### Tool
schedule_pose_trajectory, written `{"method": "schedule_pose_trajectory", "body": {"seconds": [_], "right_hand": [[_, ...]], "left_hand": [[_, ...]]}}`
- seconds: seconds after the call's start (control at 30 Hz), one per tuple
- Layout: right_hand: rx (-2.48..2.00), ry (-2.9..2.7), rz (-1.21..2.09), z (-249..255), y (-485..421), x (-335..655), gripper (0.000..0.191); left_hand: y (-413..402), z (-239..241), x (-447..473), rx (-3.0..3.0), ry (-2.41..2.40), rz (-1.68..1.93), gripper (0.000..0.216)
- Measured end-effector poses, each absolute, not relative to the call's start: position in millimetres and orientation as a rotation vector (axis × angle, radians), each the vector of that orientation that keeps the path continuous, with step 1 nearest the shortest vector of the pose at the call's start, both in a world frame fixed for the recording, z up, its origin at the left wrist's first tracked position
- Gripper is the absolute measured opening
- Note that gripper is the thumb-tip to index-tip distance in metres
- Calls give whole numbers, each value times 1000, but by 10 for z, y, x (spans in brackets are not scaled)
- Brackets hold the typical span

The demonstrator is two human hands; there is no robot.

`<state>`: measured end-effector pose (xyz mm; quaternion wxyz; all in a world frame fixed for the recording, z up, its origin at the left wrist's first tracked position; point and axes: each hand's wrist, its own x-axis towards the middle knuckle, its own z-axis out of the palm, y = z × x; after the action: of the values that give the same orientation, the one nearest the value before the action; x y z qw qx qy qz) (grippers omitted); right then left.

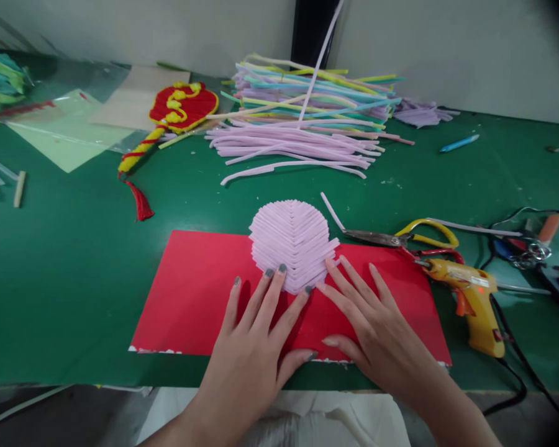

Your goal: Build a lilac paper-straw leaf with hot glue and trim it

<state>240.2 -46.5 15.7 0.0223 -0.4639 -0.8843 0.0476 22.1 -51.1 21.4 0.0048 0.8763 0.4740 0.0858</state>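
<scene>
The pale lilac piece (292,239) lies flat across the upper edge of a red board (181,298), its top reaching onto the green worktop (65,267). Its body looks largely built: strips slant in from both sides and meet in a plaited line down the middle, filling a nearly round shape. The top edge curves evenly; at the lower right a few strip ends jut out, so that edge appears untrimmed.

The left hand (258,329) is spread, fingertips at the piece's lower edge. The right hand (370,316) is loosely open, fingertips at its lower right edge. Neither grips anything.

A short strip (333,212) sits by the tips of the scissors (377,238), near the board's top right. The glue gun (468,285) lies beside the board's right side. Further back are many unused lilac strips (293,139) and a red-and-yellow tasselled fan (185,107), which looks complete.
</scene>
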Motion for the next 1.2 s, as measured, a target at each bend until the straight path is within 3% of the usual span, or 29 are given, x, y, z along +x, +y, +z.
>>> {"method": "schedule_pose_trajectory", "body": {"seconds": [1.2], "right_hand": [[-1467, -2687, 166, 171, -457, 2374, 59]], "left_hand": [[-514, 209, 226, 2708, 1492, 268, 52]]}}
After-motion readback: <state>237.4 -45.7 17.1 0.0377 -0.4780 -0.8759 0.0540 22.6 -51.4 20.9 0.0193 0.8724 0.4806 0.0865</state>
